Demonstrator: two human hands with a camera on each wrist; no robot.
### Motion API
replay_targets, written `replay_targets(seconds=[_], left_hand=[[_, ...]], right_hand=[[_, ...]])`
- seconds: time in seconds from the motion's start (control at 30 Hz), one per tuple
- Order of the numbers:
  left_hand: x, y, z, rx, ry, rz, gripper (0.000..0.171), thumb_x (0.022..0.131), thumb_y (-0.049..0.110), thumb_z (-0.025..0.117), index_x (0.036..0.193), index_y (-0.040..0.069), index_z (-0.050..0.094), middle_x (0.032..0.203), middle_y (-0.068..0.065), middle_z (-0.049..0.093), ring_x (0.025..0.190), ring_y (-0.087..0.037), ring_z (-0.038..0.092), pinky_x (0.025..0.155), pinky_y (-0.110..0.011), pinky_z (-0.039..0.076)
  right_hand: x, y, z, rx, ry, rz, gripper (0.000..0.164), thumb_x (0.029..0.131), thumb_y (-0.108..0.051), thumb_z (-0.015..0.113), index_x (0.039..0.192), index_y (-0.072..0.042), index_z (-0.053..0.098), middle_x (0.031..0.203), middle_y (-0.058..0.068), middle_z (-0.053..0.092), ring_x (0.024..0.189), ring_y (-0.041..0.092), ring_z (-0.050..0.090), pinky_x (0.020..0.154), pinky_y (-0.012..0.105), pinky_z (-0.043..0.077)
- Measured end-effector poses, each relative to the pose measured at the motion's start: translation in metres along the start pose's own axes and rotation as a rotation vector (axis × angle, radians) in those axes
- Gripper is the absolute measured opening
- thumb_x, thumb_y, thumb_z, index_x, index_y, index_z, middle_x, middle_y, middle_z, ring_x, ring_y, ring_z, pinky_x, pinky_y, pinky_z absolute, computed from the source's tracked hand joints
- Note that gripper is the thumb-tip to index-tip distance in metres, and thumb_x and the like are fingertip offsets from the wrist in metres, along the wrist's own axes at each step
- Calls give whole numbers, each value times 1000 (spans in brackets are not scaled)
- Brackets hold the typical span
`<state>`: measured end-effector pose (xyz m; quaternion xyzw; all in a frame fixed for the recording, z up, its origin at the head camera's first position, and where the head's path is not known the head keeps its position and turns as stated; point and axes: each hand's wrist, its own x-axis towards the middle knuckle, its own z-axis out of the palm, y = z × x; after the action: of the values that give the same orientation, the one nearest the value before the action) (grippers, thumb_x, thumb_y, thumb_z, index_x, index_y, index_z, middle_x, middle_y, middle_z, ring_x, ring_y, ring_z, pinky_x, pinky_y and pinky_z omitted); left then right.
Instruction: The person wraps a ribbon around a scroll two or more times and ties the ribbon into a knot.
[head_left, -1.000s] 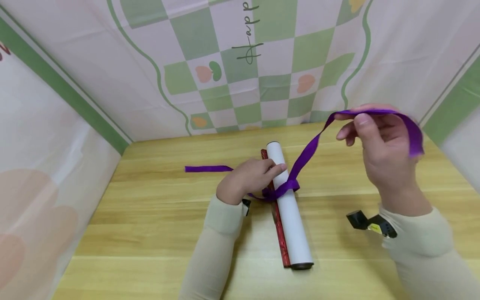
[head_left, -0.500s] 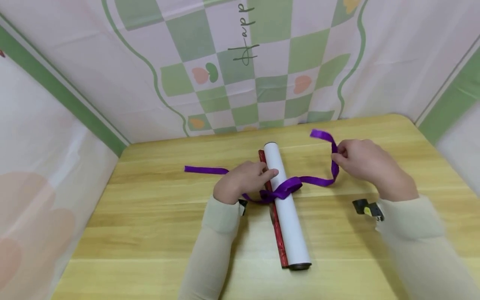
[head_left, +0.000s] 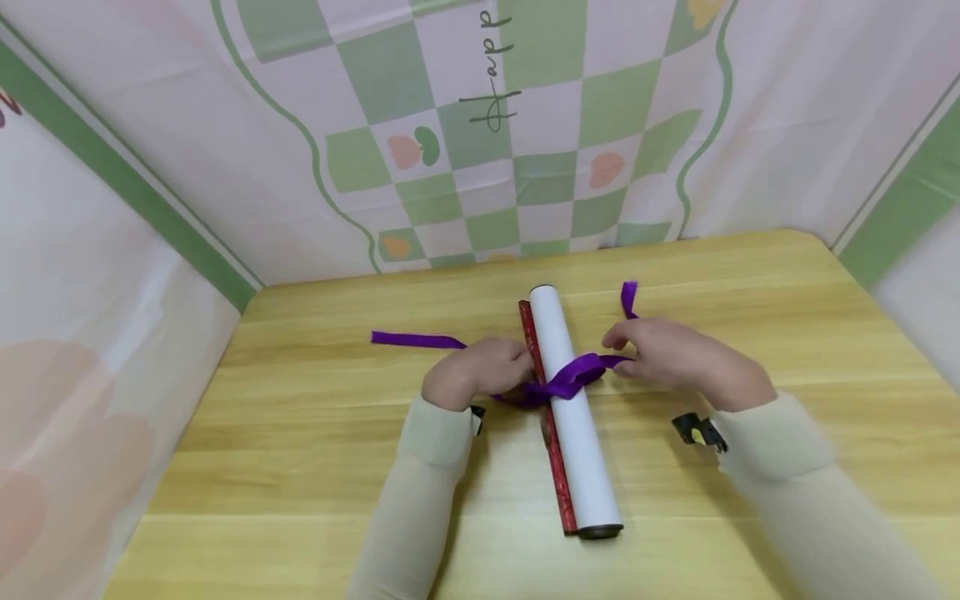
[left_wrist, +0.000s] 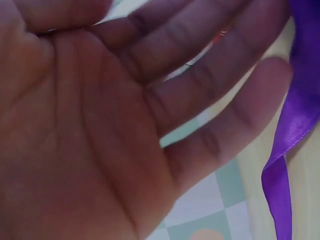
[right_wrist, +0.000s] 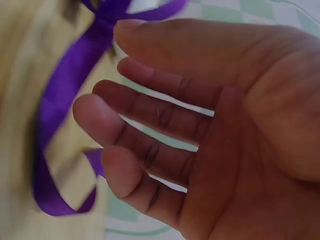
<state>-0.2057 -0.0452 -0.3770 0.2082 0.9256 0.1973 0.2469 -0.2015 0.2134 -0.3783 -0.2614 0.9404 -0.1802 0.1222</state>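
Note:
A long white tube (head_left: 587, 467) with dark ends lies on the table, beside a thinner red roll (head_left: 558, 475). Purple ribbon (head_left: 576, 375) wraps across both and makes a loop on top. One tail of ribbon (head_left: 416, 339) stretches out to the left; the other runs right and curls up behind the right hand. My left hand (head_left: 483, 367) bends over the red roll, and in its wrist view the fingers are loosely extended beside the ribbon (left_wrist: 300, 115). Just right of the loop is my right hand (head_left: 675, 354); its relaxed fingers hold nothing, with ribbon (right_wrist: 60, 95) passing beyond the fingertips.
Light wooden tabletop (head_left: 300, 467) extends around the rolls. Behind it hangs a green and white checked cloth (head_left: 480, 183), and another printed cloth (head_left: 112, 333) stands along the left side. Each wrist wears a small black camera (head_left: 699, 432).
My right hand has let go of the ribbon's right tail, which has dropped to the table, and has moved left toward the loop. The left hand's thumb has drawn back off the white tube.

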Motion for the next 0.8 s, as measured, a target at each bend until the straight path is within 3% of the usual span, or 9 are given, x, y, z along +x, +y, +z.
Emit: replay_targets(seconds=[0.07, 0.13, 0.33, 0.43, 0.53, 0.8], left_hand=[[1, -1, 2, 21, -31, -3, 20, 95, 24, 47, 102, 17, 64, 94, 3, 62, 83, -12, 55, 72, -28, 45], [1, -2, 3, 25, -61, -11, 22, 89, 19, 57, 110, 19, 64, 100, 5, 64, 86, -10, 56, 71, -27, 46], [2, -2, 5, -29, -80, -45, 43, 69, 26, 83, 101, 17, 57, 90, 4, 63, 79, -13, 55, 67, -27, 46], [3, -1, 6, -20, -74, -48, 45, 67, 25, 85, 99, 17, 55, 88, 5, 62, 78, -12, 55, 66, -26, 46], [5, -1, 7, 3, -70, -59, 46, 68, 24, 84, 102, 16, 54, 89, 5, 61, 78, -12, 54, 67, -26, 45], [9, 4, 10, 76, -67, -53, 49, 71, 22, 81, 111, 14, 53, 91, 2, 58, 80, -12, 53, 66, -24, 45]], right_hand=[[3, -1, 7, 13, -14, -8, 31, 86, -17, 66, 114, -5, 65, 103, 6, 68, 93, 23, 62, 84, 45, 49], [5, 0, 11, 21, -33, -14, 28, 86, -16, 66, 112, -6, 66, 98, 2, 67, 86, 17, 59, 78, 40, 49], [8, 1, 15, 26, -67, -7, 20, 87, -15, 63, 106, -7, 67, 78, -2, 59, 65, 12, 49, 60, 30, 43], [8, 1, 14, 10, -43, -31, 9, 87, -15, 61, 92, -12, 68, 71, -5, 56, 62, 11, 48, 59, 29, 42], [8, 2, 12, 5, -32, -46, 9, 89, -18, 60, 82, -15, 67, 66, -7, 53, 60, 10, 47, 60, 30, 42], [5, 5, 2, 4, 20, -22, 16, 91, -19, 59, 97, -11, 71, 80, -6, 64, 68, 10, 52, 68, 34, 46]])
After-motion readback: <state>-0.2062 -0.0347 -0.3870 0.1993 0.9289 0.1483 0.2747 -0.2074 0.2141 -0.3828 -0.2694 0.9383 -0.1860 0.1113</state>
